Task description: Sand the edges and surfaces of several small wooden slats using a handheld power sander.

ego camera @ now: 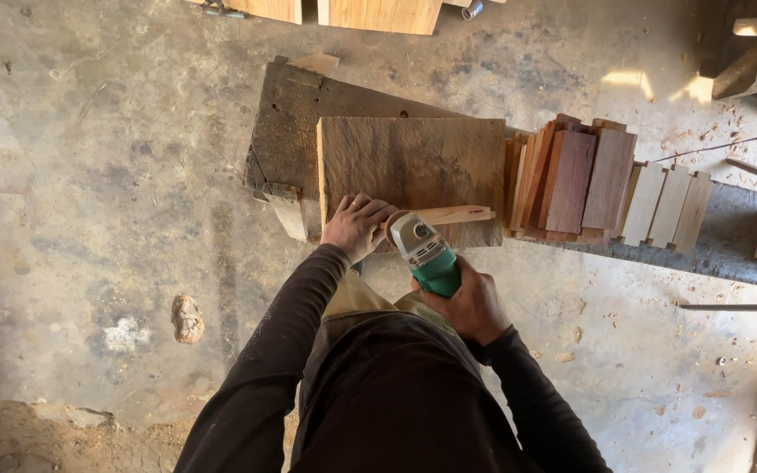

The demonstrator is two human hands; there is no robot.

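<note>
Board top (413, 162) free above hands; stacked wood blocks (580, 180) block rt side.

A dark, weathered workbench (284, 131) stands on a dusty concrete floor (98, 175). Directly on the bench lies a broad, rough wooden slab (413, 162); on its near edge rests a thin light wooden strip (453, 215). Just beside the slab, to the right, short reddish wood blocks (576, 180) are stacked on edge, followed by paler blocks (668, 206). On the floor lie a stone (187, 318), scattered wood chips (571, 337) and a mound of sawdust (19, 438).
</note>
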